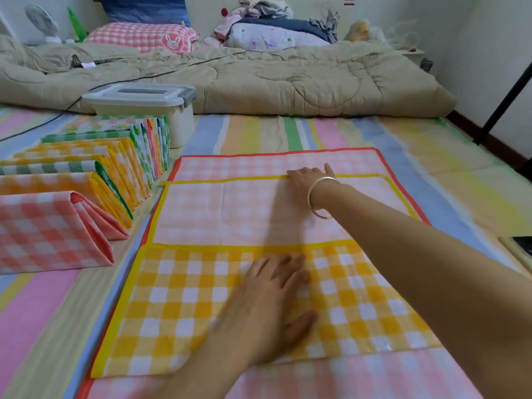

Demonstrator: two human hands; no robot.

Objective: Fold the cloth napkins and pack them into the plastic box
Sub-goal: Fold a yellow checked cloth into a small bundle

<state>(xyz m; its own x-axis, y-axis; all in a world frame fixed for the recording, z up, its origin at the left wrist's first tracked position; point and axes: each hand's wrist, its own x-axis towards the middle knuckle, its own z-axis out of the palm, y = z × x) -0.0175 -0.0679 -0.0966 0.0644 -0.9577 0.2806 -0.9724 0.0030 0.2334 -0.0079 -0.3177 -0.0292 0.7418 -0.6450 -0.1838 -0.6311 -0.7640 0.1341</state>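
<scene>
Cloth looks thin, limp, light: the yellow napkin point(178, 306) lies half-folded atop a pink napkin point(259, 162) on the striped sheet point(259, 131). Your left hand point(273, 306) and right hand point(308, 180) press it flat, fingers straight; lift by pinching corners.

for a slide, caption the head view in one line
The left hand and right hand press flat a yellow checked cloth napkin beside a row of folded napkins

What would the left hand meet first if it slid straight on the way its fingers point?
Likely the right hand at its bracelet, which lies across the left hand's line over the yellow napkin. Heights are unclear, so contact is uncertain.
</scene>
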